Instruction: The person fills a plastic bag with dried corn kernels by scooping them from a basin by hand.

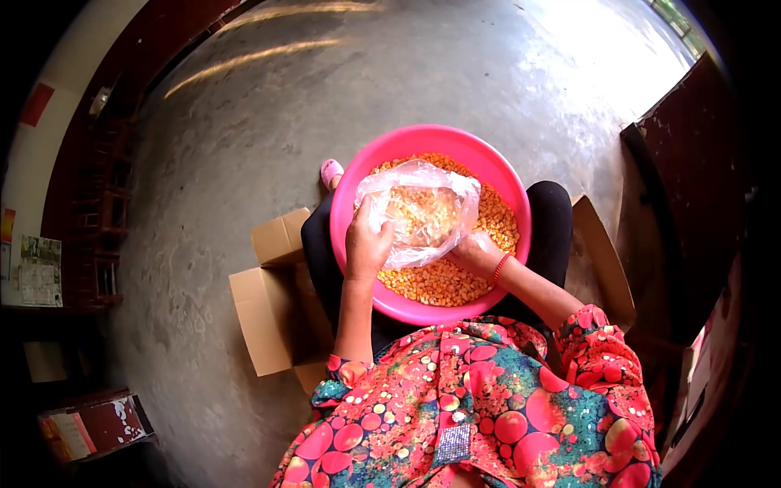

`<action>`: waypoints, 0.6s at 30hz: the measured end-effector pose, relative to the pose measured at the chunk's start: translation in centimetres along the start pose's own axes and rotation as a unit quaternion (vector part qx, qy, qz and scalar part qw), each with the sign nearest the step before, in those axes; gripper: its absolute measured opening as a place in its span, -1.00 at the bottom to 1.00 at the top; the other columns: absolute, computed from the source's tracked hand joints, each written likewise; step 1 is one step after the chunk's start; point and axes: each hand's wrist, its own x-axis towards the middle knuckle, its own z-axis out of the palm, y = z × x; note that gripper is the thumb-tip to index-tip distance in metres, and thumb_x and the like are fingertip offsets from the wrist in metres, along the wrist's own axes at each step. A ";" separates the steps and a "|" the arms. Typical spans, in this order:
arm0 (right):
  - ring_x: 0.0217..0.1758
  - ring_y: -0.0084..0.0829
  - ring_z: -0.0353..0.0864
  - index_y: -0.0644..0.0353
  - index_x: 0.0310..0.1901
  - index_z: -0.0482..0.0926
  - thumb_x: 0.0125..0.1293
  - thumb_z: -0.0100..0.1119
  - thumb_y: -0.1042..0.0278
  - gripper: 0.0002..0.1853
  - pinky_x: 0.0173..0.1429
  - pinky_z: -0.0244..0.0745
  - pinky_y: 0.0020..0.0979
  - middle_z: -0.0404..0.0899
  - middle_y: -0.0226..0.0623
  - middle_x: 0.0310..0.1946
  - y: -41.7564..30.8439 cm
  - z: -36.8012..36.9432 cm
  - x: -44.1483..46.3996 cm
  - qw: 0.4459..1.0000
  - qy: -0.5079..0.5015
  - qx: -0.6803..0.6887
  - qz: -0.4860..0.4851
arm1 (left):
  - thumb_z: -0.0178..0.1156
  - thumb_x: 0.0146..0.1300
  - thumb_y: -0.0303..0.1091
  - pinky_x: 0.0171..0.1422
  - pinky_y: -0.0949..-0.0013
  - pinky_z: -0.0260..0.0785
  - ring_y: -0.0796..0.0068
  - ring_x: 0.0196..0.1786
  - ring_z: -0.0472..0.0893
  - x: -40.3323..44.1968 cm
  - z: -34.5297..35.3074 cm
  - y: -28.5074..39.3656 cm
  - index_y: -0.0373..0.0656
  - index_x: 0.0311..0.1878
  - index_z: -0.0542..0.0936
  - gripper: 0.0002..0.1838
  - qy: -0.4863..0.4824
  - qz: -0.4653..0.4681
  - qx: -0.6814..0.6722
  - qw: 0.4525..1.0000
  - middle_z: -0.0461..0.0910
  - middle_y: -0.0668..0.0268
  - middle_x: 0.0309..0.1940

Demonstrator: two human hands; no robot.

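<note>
A pink basin (511, 183) rests at my lap between my knees, with orange-yellow corn kernels (435, 285) in it. Over the kernels is a clear plastic bag (416, 175), its mouth spread wide and kernels showing inside. My left hand (368, 241) is closed on the bag's left edge. At the bag's lower right is my right hand (478, 254), with a red bracelet at the wrist; its fingers are hidden under the plastic.
Open cardboard box flaps (260, 321) stick out left of my legs, and another cardboard piece (604, 260) stands at the right. Wooden racks (106, 211) line the left wall. A dark panel (691, 163) is at the right.
</note>
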 end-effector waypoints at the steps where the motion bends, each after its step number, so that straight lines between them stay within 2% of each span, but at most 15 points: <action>1: -0.19 -0.10 0.54 0.22 -0.12 0.45 0.20 -0.02 0.33 -0.75 -0.15 0.49 -0.23 0.52 -0.04 -0.21 0.5 0.7 -0.1 0.997 0.042 -0.036 -0.048 | 0.16 0.02 -0.43 0.18 0.23 0.27 -0.03 0.12 0.40 -0.1 0.1 0.0 -0.44 0.12 0.32 -0.44 -0.014 -0.017 -0.009 1.000 0.39 -0.20 0.03; 2: -0.19 -0.10 0.54 0.22 -0.12 0.45 0.20 -0.02 0.33 -0.75 -0.15 0.49 -0.23 0.52 -0.04 -0.21 0.3 0.3 -0.1 0.997 0.042 -0.038 -0.048 | 0.17 0.01 -0.42 0.14 0.24 0.31 -0.01 0.08 0.45 0.0 0.0 0.2 -0.45 0.11 0.32 -0.44 -0.005 0.000 -0.013 1.000 0.43 -0.20 -0.03; 4: -0.26 -0.10 0.56 0.26 -0.18 0.47 0.21 -0.04 0.41 -0.82 -0.24 0.47 -0.22 0.53 -0.01 -0.36 0.1 -0.7 -0.3 0.990 0.046 0.116 0.062 | 0.16 0.02 -0.42 0.12 0.24 0.32 -0.01 0.05 0.46 0.0 -0.4 0.6 -0.46 0.09 0.34 -0.46 -0.001 -0.002 -0.017 1.000 0.45 -0.20 -0.06; 5: -0.26 -0.10 0.56 0.26 -0.18 0.47 0.21 -0.04 0.41 -0.82 -0.24 0.47 -0.22 0.53 -0.01 -0.36 0.1 -1.0 -0.2 0.991 0.045 0.115 0.059 | 0.16 0.03 -0.41 0.10 0.24 0.33 -0.01 0.03 0.48 0.1 -0.8 1.2 -0.46 0.08 0.36 -0.48 0.002 -0.004 -0.019 1.000 0.46 -0.20 -0.08; 7: -0.32 -0.05 0.55 0.30 -0.25 0.46 0.20 -0.03 0.44 -0.86 -0.30 0.43 -0.18 0.50 0.03 -0.45 0.1 -1.5 -0.2 0.959 0.150 0.220 0.091 | 0.16 0.04 -0.39 0.08 0.24 0.34 -0.01 0.02 0.49 0.3 -1.6 1.9 -0.47 0.06 0.37 -0.50 0.003 -0.005 -0.021 1.000 0.47 -0.20 -0.10; 8: -0.46 -0.22 0.54 0.28 -0.33 0.47 0.24 -0.03 0.38 -0.85 -0.43 0.39 -0.33 0.52 -0.10 -0.48 -0.1 -1.6 -0.3 0.946 0.182 0.236 0.129 | 0.15 0.06 -0.38 0.06 0.24 0.35 -0.01 0.01 0.50 0.3 -1.8 2.0 -0.48 0.04 0.39 -0.51 0.003 -0.006 -0.023 1.000 0.48 -0.20 -0.12; 9: -0.46 -0.22 0.54 0.28 -0.33 0.47 0.24 -0.03 0.38 -0.85 -0.43 0.39 -0.33 0.52 -0.10 -0.48 0.0 -1.6 -0.3 0.946 0.184 0.235 0.128 | 0.15 0.06 -0.38 0.06 0.24 0.35 -0.01 0.01 0.50 0.3 -1.8 2.1 -0.48 0.04 0.39 -0.51 0.003 -0.004 -0.023 1.000 0.48 -0.20 -0.12; 10: -0.55 -0.36 0.46 0.25 -0.34 0.47 0.28 -0.05 0.33 -0.83 -0.51 0.33 -0.42 0.48 -0.23 -0.54 0.1 -1.6 -0.2 0.871 0.186 0.396 0.222 | 0.15 0.07 -0.37 0.07 0.23 0.35 -0.01 0.00 0.50 0.3 -1.7 2.2 -0.48 0.03 0.40 -0.52 -0.001 0.006 -0.017 1.000 0.48 -0.20 -0.11; 11: -0.64 -0.51 0.39 0.22 -0.35 0.46 0.31 -0.06 0.29 -0.80 -0.58 0.26 -0.51 0.44 -0.36 -0.59 0.0 -1.9 0.0 0.761 0.178 0.543 0.306 | 0.15 0.08 -0.35 0.07 0.22 0.34 -0.02 0.00 0.50 0.4 -1.7 2.2 -0.48 0.03 0.40 -0.52 -0.005 0.016 -0.010 1.000 0.48 -0.20 -0.11; 12: -0.69 -0.73 0.19 0.13 -0.38 0.42 0.34 -0.10 0.20 -0.78 -0.67 0.08 -0.64 0.28 -0.57 -0.64 -0.1 -2.7 -0.3 0.654 0.164 0.655 0.341 | 0.15 0.08 -0.35 0.07 0.22 0.34 -0.02 0.00 0.50 0.4 -1.6 2.2 -0.48 0.03 0.40 -0.52 -0.006 0.016 -0.007 1.000 0.48 -0.20 -0.11; 13: -0.73 -0.72 0.11 0.09 -0.39 0.37 0.35 -0.09 0.18 -0.79 -0.70 0.01 -0.65 0.20 -0.59 -0.67 -0.1 -2.7 -0.4 0.609 0.193 0.682 0.356 | 0.14 0.07 -0.36 0.08 0.21 0.34 -0.02 0.00 0.49 0.2 -1.2 2.1 -0.48 0.03 0.40 -0.52 -0.024 0.005 0.013 1.000 0.47 -0.20 -0.11; 15: -0.72 -0.72 0.09 0.07 -0.41 0.35 0.36 -0.10 0.16 -0.77 -0.68 -0.02 -0.67 0.21 -0.58 -0.67 0.2 -3.7 -0.8 0.460 0.210 0.789 0.348 | 0.14 0.06 -0.37 0.10 0.20 0.33 -0.03 0.00 0.49 0.0 -0.5 2.3 -0.48 0.04 0.39 -0.51 -0.045 -0.006 0.033 0.998 0.47 -0.21 -0.10; 18: -0.69 -0.73 0.01 0.06 -0.39 0.33 0.39 -0.15 0.15 -0.76 -0.67 -0.05 -0.69 0.14 -0.58 -0.65 -1.0 -6.6 -0.7 0.417 0.210 0.844 0.265 | 0.11 0.00 -0.44 0.12 0.18 0.31 -0.05 0.01 0.47 -0.5 0.1 3.0 -0.47 0.07 0.38 -0.49 -0.073 -0.009 0.055 0.996 0.46 -0.21 -0.08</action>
